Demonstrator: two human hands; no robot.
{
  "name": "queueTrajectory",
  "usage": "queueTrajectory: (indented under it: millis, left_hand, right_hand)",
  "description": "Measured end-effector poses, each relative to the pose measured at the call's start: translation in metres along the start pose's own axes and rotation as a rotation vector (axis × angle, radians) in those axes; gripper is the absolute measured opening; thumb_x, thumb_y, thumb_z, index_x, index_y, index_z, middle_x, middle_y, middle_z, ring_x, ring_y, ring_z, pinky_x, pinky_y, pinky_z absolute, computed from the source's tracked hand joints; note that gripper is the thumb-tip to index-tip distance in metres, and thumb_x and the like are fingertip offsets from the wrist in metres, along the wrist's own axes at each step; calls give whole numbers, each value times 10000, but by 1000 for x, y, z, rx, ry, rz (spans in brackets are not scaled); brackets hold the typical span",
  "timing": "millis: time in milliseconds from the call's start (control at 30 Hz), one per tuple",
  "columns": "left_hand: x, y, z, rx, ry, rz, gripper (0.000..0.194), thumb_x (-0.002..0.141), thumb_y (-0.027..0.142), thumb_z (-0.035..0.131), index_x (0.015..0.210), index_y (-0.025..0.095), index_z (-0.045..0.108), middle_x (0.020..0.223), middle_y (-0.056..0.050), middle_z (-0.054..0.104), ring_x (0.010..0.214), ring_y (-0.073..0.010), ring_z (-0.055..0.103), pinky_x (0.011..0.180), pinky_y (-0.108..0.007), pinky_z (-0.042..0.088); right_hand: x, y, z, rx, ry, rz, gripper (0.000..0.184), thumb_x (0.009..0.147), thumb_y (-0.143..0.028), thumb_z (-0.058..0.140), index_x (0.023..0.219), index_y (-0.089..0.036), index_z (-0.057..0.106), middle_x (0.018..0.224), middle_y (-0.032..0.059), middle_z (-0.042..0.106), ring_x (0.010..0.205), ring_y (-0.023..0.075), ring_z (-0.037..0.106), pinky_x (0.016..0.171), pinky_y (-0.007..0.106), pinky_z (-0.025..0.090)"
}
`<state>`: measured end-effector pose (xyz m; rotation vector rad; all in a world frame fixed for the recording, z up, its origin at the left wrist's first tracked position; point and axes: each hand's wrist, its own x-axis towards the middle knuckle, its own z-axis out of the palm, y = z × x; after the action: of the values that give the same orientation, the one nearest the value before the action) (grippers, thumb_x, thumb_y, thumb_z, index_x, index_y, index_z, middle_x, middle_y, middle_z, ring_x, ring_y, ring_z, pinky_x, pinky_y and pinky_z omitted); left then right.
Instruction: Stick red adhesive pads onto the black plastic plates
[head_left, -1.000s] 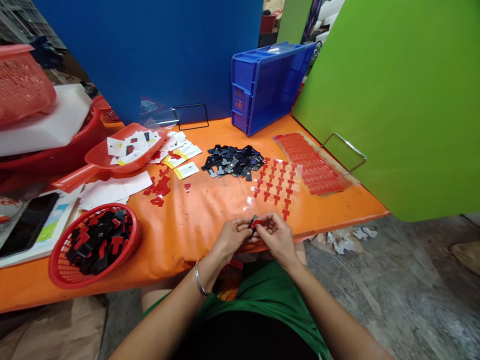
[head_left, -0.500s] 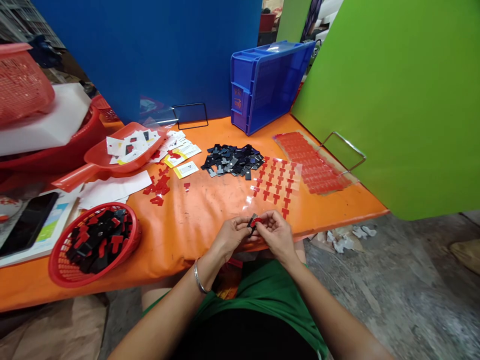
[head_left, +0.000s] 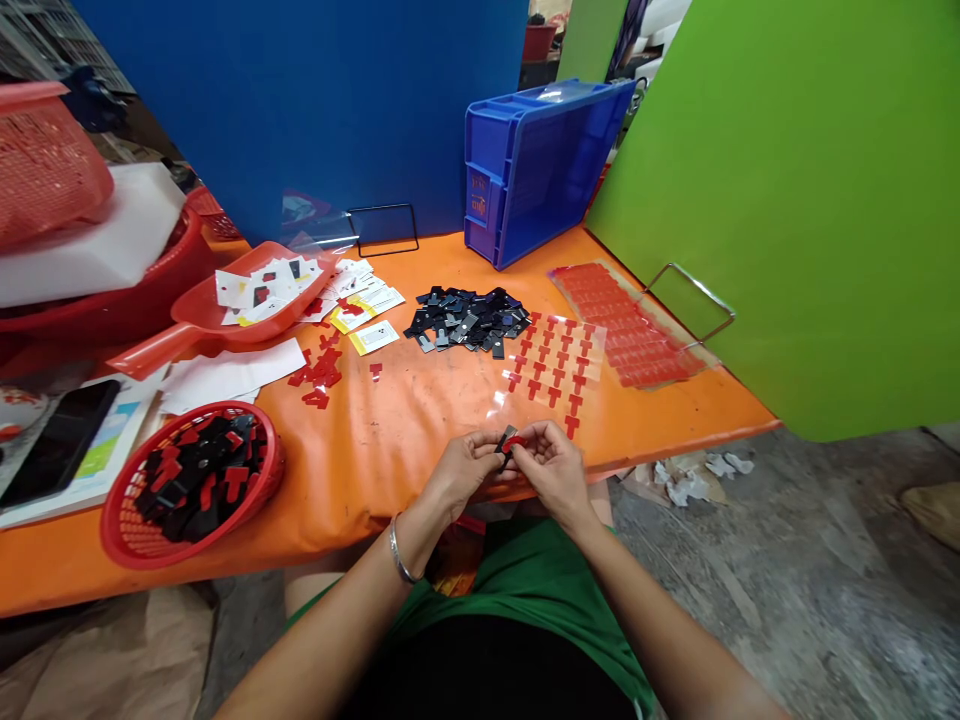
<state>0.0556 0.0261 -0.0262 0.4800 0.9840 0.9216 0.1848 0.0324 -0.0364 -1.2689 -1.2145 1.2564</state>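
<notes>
Close to the table's front edge, my left hand (head_left: 466, 468) pinches a small flat black piece (head_left: 508, 436). Against it, my right hand (head_left: 551, 462) grips a red T-shaped sticker (head_left: 516, 441) between thumb and fingers. Part of both pieces is hidden by my fingertips. Just beyond my hands lies a clear sheet (head_left: 559, 365) bearing rows of red T-shaped stickers. Behind that sheet, on its left, is a heap of black pieces (head_left: 469, 320). A red basket (head_left: 112, 535) at the left holds black pieces, some with red stickers on them.
A red dustpan (head_left: 191, 310) with paper cards lies at the left, beside a pile of red scraps (head_left: 321, 375). A phone (head_left: 60, 440) rests near the left edge. At the back, a blue crate (head_left: 491, 190) stands on its side. A red sheet (head_left: 637, 325) lies at the right.
The view has shifted very slightly. Both hands stay in the same place, still holding the black piece and the red sticker together.
</notes>
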Motion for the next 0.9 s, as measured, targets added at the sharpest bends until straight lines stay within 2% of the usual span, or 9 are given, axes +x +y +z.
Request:
queueTrajectory:
  millis: [133, 767, 900]
  left_hand:
    - [0, 0, 0, -5, 8, 1, 192, 710, 9, 586, 883, 90, 603, 817, -83, 699, 701, -153, 684, 744, -277, 549]
    - [-1, 0, 1, -14, 4, 0, 202, 702, 36, 619, 896, 92, 610, 794, -73, 702, 686, -139, 680, 710, -231, 538]
    - [1, -1, 3, 15, 71, 2, 131, 716, 101, 650, 844, 95, 623, 718, -59, 694, 628, -133, 666, 685, -243, 542]
  right_hand:
    - [0, 0, 0, -24, 10, -10, 201, 699, -341, 654, 752, -229, 496, 598, -40, 563, 487, 126, 566, 455, 266, 547]
    - [1, 2, 1, -28, 21, -26, 166, 710, -313, 636, 751, -235, 496, 581, -48, 543, 483, 124, 549, 455, 263, 533]
    - [1, 5, 0, -70, 35, -63, 190, 715, -344, 649, 751, -227, 503, 610, -35, 554, 494, 121, 545, 452, 251, 511]
